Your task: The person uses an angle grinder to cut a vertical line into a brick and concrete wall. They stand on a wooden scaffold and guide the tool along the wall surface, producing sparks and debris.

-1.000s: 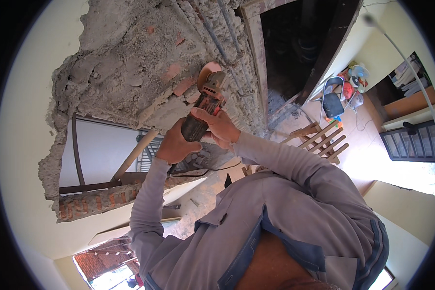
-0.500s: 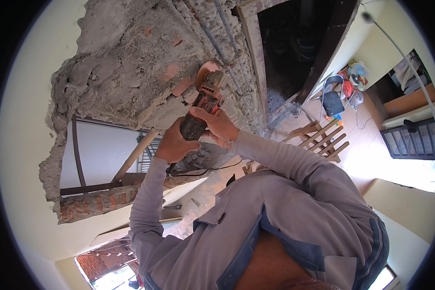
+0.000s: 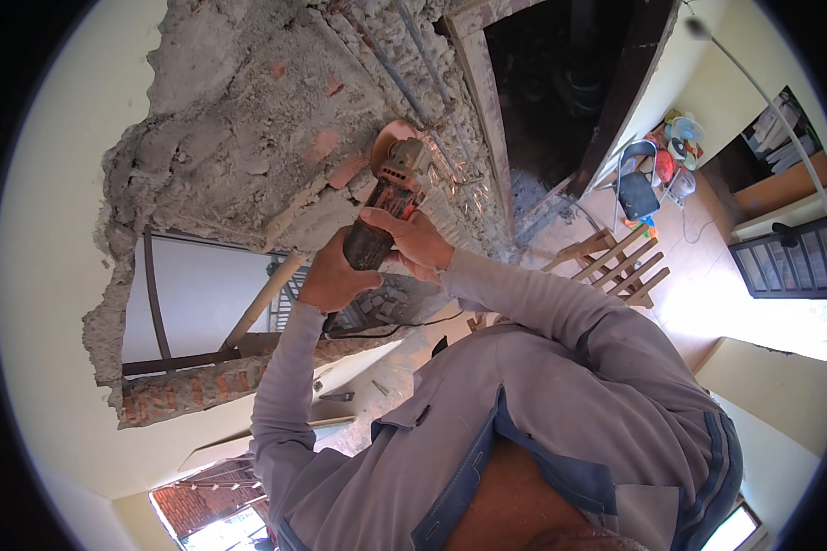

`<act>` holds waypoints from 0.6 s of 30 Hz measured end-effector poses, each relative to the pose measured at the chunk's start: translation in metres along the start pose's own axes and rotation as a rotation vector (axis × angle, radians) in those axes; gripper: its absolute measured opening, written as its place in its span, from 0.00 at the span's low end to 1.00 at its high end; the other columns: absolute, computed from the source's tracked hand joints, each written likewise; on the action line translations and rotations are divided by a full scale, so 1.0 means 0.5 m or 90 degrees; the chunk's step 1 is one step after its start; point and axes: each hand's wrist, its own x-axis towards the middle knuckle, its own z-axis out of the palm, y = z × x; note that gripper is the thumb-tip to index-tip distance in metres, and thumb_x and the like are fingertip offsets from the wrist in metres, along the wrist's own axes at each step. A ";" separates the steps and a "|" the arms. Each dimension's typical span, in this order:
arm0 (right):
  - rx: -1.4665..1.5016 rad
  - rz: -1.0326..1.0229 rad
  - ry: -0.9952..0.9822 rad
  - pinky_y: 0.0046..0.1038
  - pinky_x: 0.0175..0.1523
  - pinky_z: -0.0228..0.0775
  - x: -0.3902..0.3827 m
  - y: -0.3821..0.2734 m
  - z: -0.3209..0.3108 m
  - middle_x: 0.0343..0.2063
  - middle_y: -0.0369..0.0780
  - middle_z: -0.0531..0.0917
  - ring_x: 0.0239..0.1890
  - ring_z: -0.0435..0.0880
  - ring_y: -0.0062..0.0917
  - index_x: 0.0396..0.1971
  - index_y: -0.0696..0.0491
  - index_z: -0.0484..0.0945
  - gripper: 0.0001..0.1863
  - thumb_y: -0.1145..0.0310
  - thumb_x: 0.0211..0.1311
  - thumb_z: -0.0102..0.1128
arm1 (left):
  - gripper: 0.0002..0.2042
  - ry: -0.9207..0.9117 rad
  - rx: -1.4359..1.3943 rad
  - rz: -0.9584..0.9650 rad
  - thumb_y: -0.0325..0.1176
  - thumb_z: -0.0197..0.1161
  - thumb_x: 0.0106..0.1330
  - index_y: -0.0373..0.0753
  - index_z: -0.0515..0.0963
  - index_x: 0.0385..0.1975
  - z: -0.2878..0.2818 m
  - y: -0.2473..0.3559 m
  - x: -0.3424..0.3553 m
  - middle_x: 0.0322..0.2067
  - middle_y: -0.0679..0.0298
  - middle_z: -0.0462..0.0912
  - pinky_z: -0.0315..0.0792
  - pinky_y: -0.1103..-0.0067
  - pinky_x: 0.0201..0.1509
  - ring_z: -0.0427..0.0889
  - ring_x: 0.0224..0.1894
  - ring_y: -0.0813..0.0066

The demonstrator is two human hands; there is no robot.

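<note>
Cream wall (image 3: 41, 275) fills far L, plaster broken off in a ragged edge; next, an opening w/ rough brick sill (image 3: 193, 390) below, wooden pole (image 3: 263, 301) slanting across it, & bare masonry (image 3: 220, 138) above. Left hand (image 3: 331, 277) is wrapped round the rear body of the angle grinder (image 3: 388, 200), grip clamped; prob. good for steadying the weight. Black cord (image 3: 432, 321) trails below the hands to the R; best routed well clear of the disc. Grinder sits in front of the masonry, disc (image 3: 392, 138) at its top end, near the steel bars (image 3: 394, 76); can't tell exact contact pt b/c the head hides it. Right hand (image 3: 420, 243) is clamped on the same body, a bit fwd, thumb across it. Two-handed grip prob. = better control if the disc snags; light, even pressure & no twisting should work best. Sparks (image 3: 469, 179) spray R of the head, so face & R sleeve (image 3: 524, 289) are best out of that line. Further R: door frame (image 3: 487, 110), slatted wooden piece (image 3: 616, 268), chair (image 3: 634, 195) w/ clutter behind, ideally well away from sparks.
</note>
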 end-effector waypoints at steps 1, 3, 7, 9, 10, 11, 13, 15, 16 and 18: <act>-0.005 -0.005 -0.006 0.34 0.40 0.82 0.001 0.000 -0.001 0.36 0.33 0.86 0.35 0.87 0.21 0.41 0.48 0.80 0.15 0.59 0.60 0.73 | 0.38 0.001 -0.007 0.004 0.36 0.77 0.43 0.32 0.69 0.58 0.000 0.000 0.000 0.45 0.50 0.82 0.76 0.69 0.53 0.84 0.46 0.57; -0.015 -0.003 -0.004 0.34 0.41 0.82 0.001 0.000 -0.003 0.36 0.32 0.86 0.35 0.87 0.20 0.41 0.48 0.80 0.15 0.58 0.60 0.74 | 0.39 0.001 0.011 -0.003 0.37 0.77 0.43 0.32 0.69 0.58 0.000 0.002 0.000 0.45 0.50 0.82 0.76 0.69 0.53 0.84 0.46 0.57; -0.010 -0.002 -0.008 0.34 0.41 0.81 0.003 0.003 -0.004 0.36 0.32 0.86 0.36 0.87 0.20 0.40 0.47 0.81 0.15 0.58 0.59 0.74 | 0.39 0.001 0.030 -0.007 0.37 0.77 0.43 0.32 0.69 0.58 -0.003 0.013 -0.002 0.45 0.50 0.82 0.76 0.69 0.53 0.84 0.46 0.56; -0.008 -0.004 -0.012 0.34 0.41 0.81 0.002 0.002 -0.003 0.36 0.32 0.86 0.36 0.87 0.20 0.40 0.47 0.81 0.15 0.58 0.59 0.74 | 0.36 -0.007 0.022 -0.035 0.32 0.76 0.44 0.33 0.70 0.58 -0.005 0.019 -0.005 0.46 0.55 0.81 0.74 0.72 0.54 0.82 0.47 0.63; -0.010 -0.003 -0.012 0.35 0.42 0.81 0.002 0.002 -0.003 0.37 0.32 0.86 0.36 0.87 0.20 0.41 0.47 0.81 0.15 0.58 0.59 0.74 | 0.35 -0.012 0.019 -0.048 0.30 0.75 0.44 0.34 0.70 0.57 -0.005 0.021 -0.006 0.46 0.58 0.81 0.73 0.73 0.55 0.81 0.48 0.67; -0.012 -0.003 -0.012 0.36 0.43 0.81 0.002 0.001 -0.002 0.37 0.33 0.86 0.37 0.87 0.20 0.41 0.47 0.81 0.15 0.58 0.60 0.74 | 0.35 -0.010 0.017 -0.046 0.29 0.75 0.44 0.34 0.70 0.57 -0.005 0.024 -0.006 0.46 0.58 0.81 0.73 0.73 0.55 0.81 0.48 0.67; -0.011 -0.002 -0.012 0.37 0.45 0.82 0.000 0.000 -0.003 0.37 0.33 0.86 0.37 0.87 0.21 0.42 0.48 0.80 0.16 0.58 0.60 0.74 | 0.35 -0.008 0.013 -0.041 0.29 0.75 0.44 0.33 0.70 0.57 -0.004 0.025 -0.006 0.46 0.59 0.81 0.73 0.74 0.54 0.81 0.47 0.68; -0.007 -0.002 -0.014 0.39 0.47 0.82 -0.002 -0.002 -0.003 0.38 0.34 0.86 0.38 0.87 0.22 0.43 0.49 0.80 0.16 0.58 0.60 0.73 | 0.38 -0.005 0.015 -0.035 0.35 0.76 0.43 0.32 0.70 0.57 -0.003 0.025 -0.005 0.45 0.53 0.82 0.75 0.71 0.53 0.83 0.46 0.60; -0.010 0.000 -0.011 0.39 0.48 0.82 -0.002 -0.003 -0.002 0.38 0.34 0.86 0.38 0.87 0.22 0.43 0.49 0.80 0.16 0.58 0.61 0.73 | 0.39 -0.004 0.017 -0.036 0.37 0.77 0.42 0.32 0.69 0.58 -0.003 0.025 -0.004 0.45 0.51 0.82 0.76 0.70 0.53 0.83 0.46 0.56; -0.012 0.008 -0.005 0.41 0.50 0.82 -0.002 -0.004 -0.002 0.38 0.35 0.86 0.38 0.87 0.23 0.44 0.50 0.79 0.16 0.59 0.61 0.73 | 0.39 -0.005 0.014 -0.034 0.37 0.77 0.42 0.32 0.70 0.58 -0.002 0.024 -0.004 0.45 0.51 0.82 0.76 0.70 0.53 0.83 0.46 0.57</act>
